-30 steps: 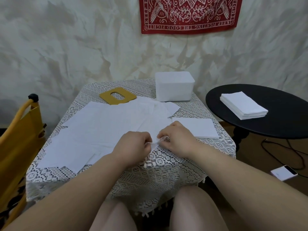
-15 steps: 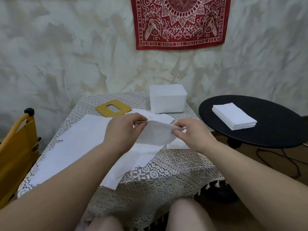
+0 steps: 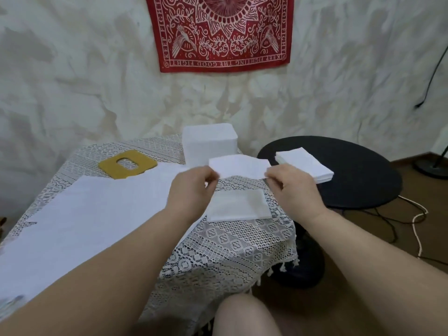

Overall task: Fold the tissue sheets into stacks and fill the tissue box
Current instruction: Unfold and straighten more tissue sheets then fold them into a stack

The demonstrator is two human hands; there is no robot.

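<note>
held sheet: a folded white tissue sheet [image 3: 238, 168], a flat strip stretched level in the air above the lace-covered table, its two short ends pinched.
table stack: a flat white folded tissue stack [image 3: 238, 206] lying on the lace cloth just below the held sheet, near the table's right edge.
loose sheets: broad unfolded white tissue sheets [image 3: 97, 214] spread overlapping across the table's left and middle.
box: a white rectangular tissue box [image 3: 209, 141], upright at the table's far edge.
lid: a flat mustard-yellow box lid with an oval slot [image 3: 127, 164], lying left of the box, its near edge touching the loose sheets.
side stack: a thicker stack of white folded tissues [image 3: 304, 165] on the black round side table.
</note>
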